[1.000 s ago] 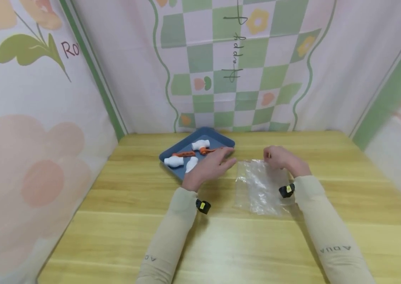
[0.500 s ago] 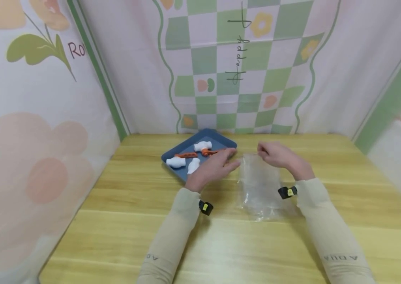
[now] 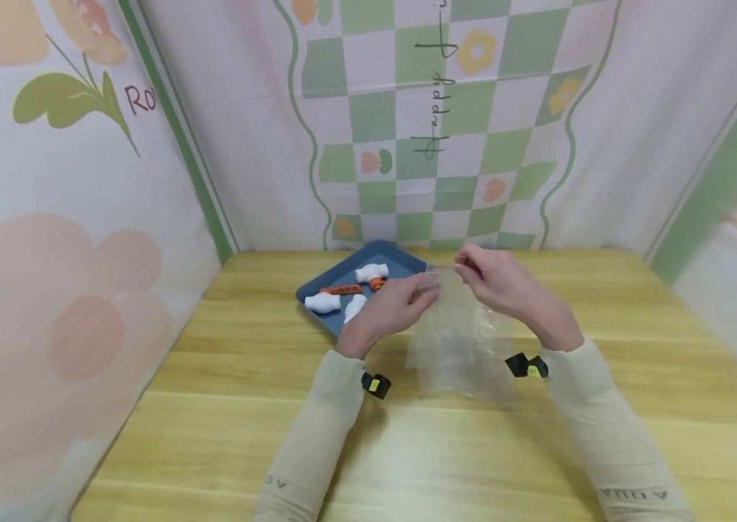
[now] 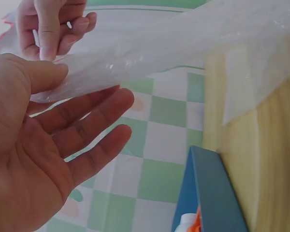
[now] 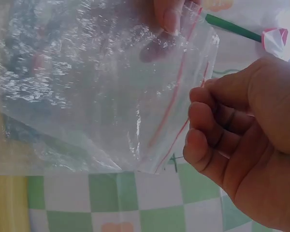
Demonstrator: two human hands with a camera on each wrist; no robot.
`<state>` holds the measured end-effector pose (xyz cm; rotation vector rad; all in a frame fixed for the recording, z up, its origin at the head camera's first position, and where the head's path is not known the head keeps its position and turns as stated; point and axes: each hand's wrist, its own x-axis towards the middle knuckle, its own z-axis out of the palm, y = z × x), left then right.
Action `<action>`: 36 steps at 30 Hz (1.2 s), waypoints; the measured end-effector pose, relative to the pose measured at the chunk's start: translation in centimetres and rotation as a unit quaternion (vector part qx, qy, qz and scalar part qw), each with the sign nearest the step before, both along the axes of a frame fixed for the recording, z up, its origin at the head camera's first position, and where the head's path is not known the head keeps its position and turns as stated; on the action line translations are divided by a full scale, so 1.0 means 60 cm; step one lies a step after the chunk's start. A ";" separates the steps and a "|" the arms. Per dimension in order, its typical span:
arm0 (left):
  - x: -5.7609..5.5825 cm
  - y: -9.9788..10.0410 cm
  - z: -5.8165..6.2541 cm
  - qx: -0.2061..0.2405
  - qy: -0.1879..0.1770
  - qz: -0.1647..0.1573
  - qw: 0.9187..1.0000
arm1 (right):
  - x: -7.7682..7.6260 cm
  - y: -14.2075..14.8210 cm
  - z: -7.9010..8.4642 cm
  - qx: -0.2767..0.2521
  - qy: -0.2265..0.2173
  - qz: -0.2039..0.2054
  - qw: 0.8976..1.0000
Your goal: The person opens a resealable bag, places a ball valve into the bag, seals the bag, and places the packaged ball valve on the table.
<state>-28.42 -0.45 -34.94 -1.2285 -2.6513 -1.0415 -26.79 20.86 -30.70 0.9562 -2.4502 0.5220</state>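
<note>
A clear zip-lock bag (image 3: pixel 456 348) with red seal lines hangs between both hands above the table. My right hand (image 3: pixel 505 290) pinches its top edge, thumb against curled fingers; the right wrist view shows this hand (image 5: pixel 246 130) at the red-lined mouth. My left hand (image 3: pixel 391 304) holds the bag's other top corner. In the left wrist view, the left thumb (image 4: pixel 48 75) lies over the film, with the forefinger behind it and the other fingers loosely spread. The bag (image 5: pixel 96 96) looks flat, with nothing seen inside.
Left of the bag, a blue tray (image 3: pixel 316 283) holds several white plastic fittings (image 3: pixel 323 303) with orange handles (image 3: pixel 342 289), like ball valves. My left hand and wrist cover its near right side. A patterned curtain (image 3: pixel 394 116) stands behind the wooden table (image 3: pixel 225 406).
My right hand has moved left and up, carrying the bag toward my left hand. The left hand, earlier apart from the bag, now has the bag's corner between thumb and fingers.
</note>
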 end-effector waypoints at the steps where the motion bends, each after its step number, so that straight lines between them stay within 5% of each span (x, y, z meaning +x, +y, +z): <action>1: 0.001 0.000 0.002 0.003 0.012 -0.005 1.000 | 0.003 -0.001 0.001 -0.003 0.007 0.000 1.000; 6: 0.005 0.000 0.010 0.009 0.060 0.000 0.998 | 0.015 -0.006 0.004 -0.009 0.026 0.003 1.000; 14: 0.016 -0.004 0.022 0.015 0.079 0.017 0.997 | 0.028 -0.014 0.015 0.002 0.063 0.024 0.998; 26: 0.020 0.007 0.022 0.068 0.059 -0.022 0.996 | 0.043 -0.015 0.025 0.008 0.066 0.025 0.997; 36: 0.009 0.010 0.002 0.040 0.018 -0.015 0.999 | 0.043 -0.009 0.026 0.041 0.012 -0.009 0.999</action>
